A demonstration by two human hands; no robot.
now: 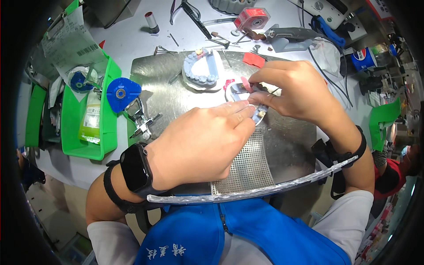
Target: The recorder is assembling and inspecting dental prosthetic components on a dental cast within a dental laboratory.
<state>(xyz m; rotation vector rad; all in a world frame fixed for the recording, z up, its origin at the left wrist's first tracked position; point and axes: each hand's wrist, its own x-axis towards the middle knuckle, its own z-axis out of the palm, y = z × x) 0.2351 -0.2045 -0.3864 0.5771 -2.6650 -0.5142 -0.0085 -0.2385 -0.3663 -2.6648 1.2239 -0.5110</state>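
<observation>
A grey-and-white dental model (260,119) with a yellowish tooth lies on the metal work plate, mostly covered by my hands. My left hand (201,141) reaches across from the left, its fingers closed together on the model. My right hand (298,90) pinches a small pink piece (246,83) between thumb and fingers at the model's far side. What else those fingertips touch is hidden. Just beyond, to the left, a second grey dental model (204,78) on a white base stands alone, its row of teeth showing. A red flat piece (253,60) lies near my right hand.
On the left stands a green bin (84,148) with papers and a blue-and-metal articulator (123,95) by its edge. Small burs and tools lie along the back, near a red tape dispenser (252,18) and a grey handpiece (291,32). A perforated metal sheet (249,165) lies in front.
</observation>
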